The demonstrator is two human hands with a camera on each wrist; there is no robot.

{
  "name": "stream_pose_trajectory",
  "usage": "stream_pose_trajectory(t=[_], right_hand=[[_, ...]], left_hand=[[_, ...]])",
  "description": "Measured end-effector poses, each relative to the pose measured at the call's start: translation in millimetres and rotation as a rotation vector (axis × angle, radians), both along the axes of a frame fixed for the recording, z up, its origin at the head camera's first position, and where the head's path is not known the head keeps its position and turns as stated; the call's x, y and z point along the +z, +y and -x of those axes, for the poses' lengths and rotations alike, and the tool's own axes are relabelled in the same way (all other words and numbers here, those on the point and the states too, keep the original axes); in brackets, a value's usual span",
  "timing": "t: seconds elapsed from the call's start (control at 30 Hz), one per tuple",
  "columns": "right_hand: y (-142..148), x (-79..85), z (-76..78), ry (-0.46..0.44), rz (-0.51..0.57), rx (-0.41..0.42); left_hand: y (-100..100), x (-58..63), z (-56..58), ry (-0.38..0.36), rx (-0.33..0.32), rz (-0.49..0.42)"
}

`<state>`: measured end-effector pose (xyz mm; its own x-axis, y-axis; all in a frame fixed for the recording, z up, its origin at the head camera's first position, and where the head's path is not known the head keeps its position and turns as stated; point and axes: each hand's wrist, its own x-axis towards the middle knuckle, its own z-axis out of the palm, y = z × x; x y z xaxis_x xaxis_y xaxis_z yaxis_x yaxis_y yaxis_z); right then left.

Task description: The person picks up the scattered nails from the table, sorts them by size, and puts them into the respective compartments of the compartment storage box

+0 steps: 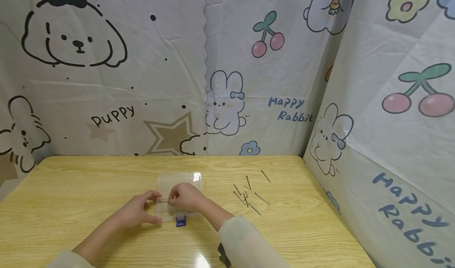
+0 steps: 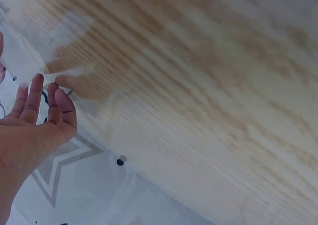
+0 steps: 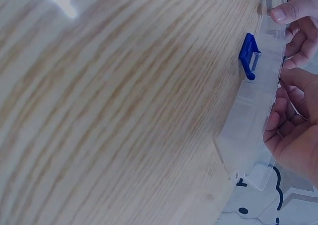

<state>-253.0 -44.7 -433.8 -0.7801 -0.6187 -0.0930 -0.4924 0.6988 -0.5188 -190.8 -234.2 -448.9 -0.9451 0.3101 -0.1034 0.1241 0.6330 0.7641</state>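
Note:
A clear plastic box [image 1: 165, 215] with a raised lid [image 1: 170, 180] and a blue latch [image 1: 181, 220] lies on the table. My left hand [image 1: 136, 210] grips the box's left end, thumb at the front corner and fingers further back. Over the box, my right hand [image 1: 187, 197] has its fingers curled and pinches a thin nail [image 1: 162, 201], mostly hidden. In the right wrist view the left thumb [image 3: 285, 12] lies against the box near its latch [image 3: 248, 56], and the right hand [image 3: 293, 120] is behind the box wall. The left wrist view shows the left hand [image 2: 44, 115] with bent fingers.
Several loose nails [image 1: 262, 198] lie scattered on the wooden table [image 1: 106, 181] to the right of the box. A printed cloth [image 1: 170, 62] hangs behind the table and along its right side. A dark object [image 1: 223, 256] shows beside the right sleeve.

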Motion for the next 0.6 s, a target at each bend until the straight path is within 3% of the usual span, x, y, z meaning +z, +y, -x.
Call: stream_pose_trajectory(t=[0.6], right_hand=[[0.1, 2.1, -1.6, -0.014, 0.013, -0.035]], left_hand=[[0.3, 1.4, 0.2, 0.013, -0.012, -0.006]])
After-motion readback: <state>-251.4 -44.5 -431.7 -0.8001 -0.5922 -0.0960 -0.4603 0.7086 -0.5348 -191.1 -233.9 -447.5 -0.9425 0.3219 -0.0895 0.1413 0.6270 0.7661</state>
